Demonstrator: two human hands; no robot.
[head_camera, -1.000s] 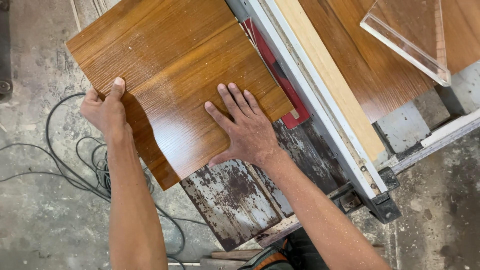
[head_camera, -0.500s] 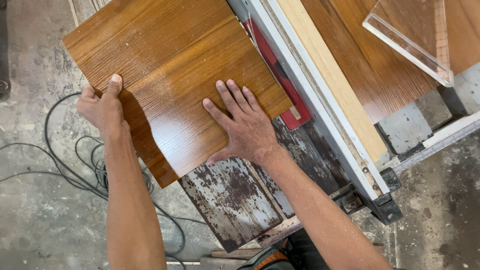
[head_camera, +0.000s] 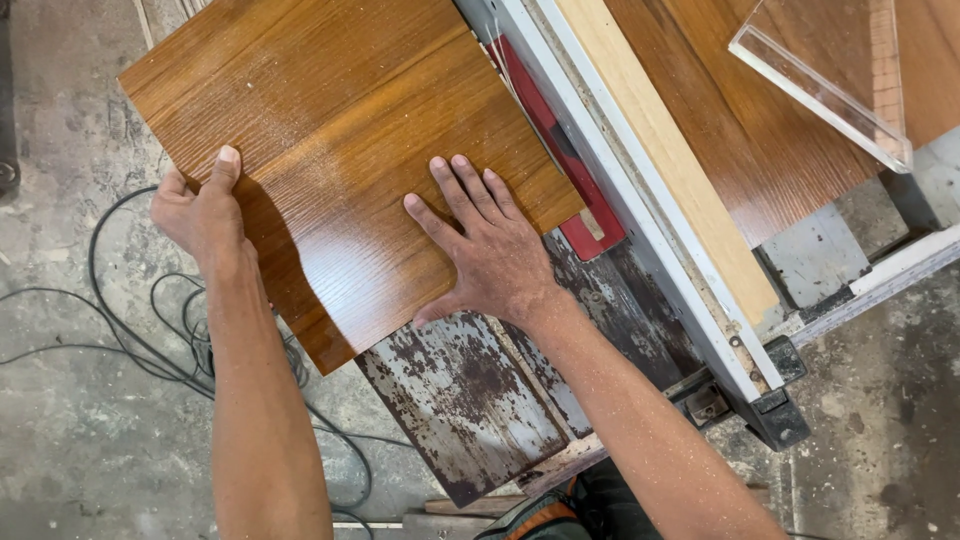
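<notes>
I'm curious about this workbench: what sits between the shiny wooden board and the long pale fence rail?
In the head view, a red strip set into the table lies between the wooden board and the fence rail.

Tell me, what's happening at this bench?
A person has a glossy brown wooden board lying on a worn, rusty saw table. The left hand grips the board's left edge, thumb on top. The right hand lies flat on its near end, beside a red plate and a long white rail.
</notes>
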